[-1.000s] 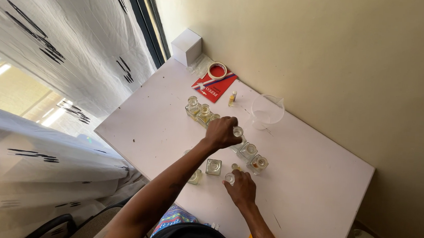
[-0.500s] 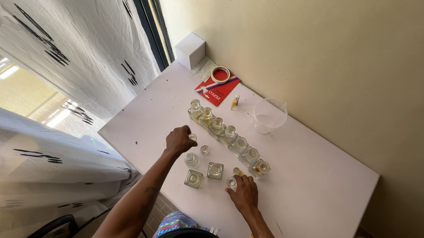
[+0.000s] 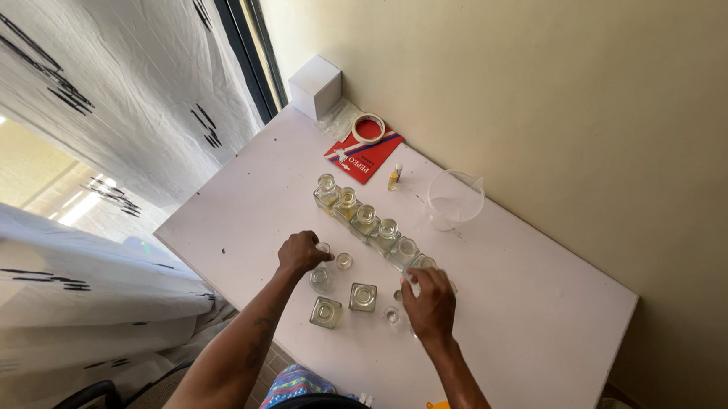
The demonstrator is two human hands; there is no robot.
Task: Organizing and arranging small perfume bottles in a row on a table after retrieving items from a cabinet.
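Bottles [image 3: 369, 221] small, clear glass, square; left hand [image 3: 300, 252] touching one.

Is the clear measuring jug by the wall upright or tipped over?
Upright: the clear jug stands on its base on the white table, its open rim facing up.

A second ago we had our left hand [image 3: 300, 252] stretched far up the desk [image 3: 237, 214], over the row of small glass bottles [image 3: 365, 219] at the middle of the frame. We have since drawn it back toward the lower left, and it now rests closed beside the loose little jars [image 3: 322, 276] below the row, which it uncovered in going. Our right hand [image 3: 431, 299] has shifted from the small jars at lower centre to the right end of the row, its fingertips [image 3: 411, 275] now at the last bottle [image 3: 422, 263].
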